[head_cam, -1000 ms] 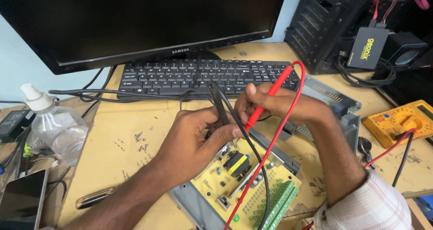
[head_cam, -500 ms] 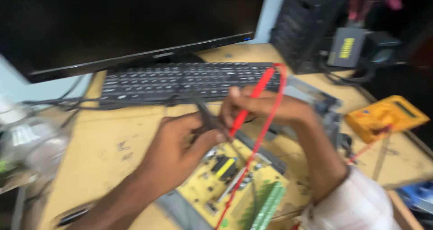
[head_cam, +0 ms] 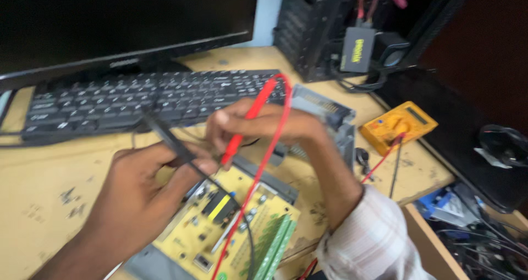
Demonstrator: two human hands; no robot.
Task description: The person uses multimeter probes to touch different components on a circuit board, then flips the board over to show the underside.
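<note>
L hand (head_cam: 144, 189) comes in from lower left, fingers closed round the black probe (head_cam: 168, 137). Probe's long axis runs up-left to down-right, tail end pointing toward the keyboard (head_cam: 137, 96), tip end hidden behind the fingers near the thumb; its black lead (head_cam: 236, 214) drops down over the board.

Circuit board (head_cam: 220, 225) lies just below & right of that hand, yellow w/ a green terminal strip (head_cam: 275, 244) along its right edge, sitting on a grey metal tray (head_cam: 324, 112) on the wooden surface (head_cam: 49, 186). Board's long axis goes lower-left to upper-right. Both probe tips sit above the board's upper end; can't tell if either tip touches, pic is blurred there.

R hand (head_cam: 264, 126) reaches across from the right, fingers pinched shut on the red probe (head_cam: 245, 129). That probe slants steeply, top up-right, tip down-left, so the two probes converge toward one spot between the hands. Red lead (head_cam: 275, 131) loops over the R hand & falls across the board.

L hand is nearer the board's middle; R hand hangs over its top edge.

Further right, well apart: yellow multimeter (head_cam: 399, 126) on the surface, leads trailing to it.
</note>
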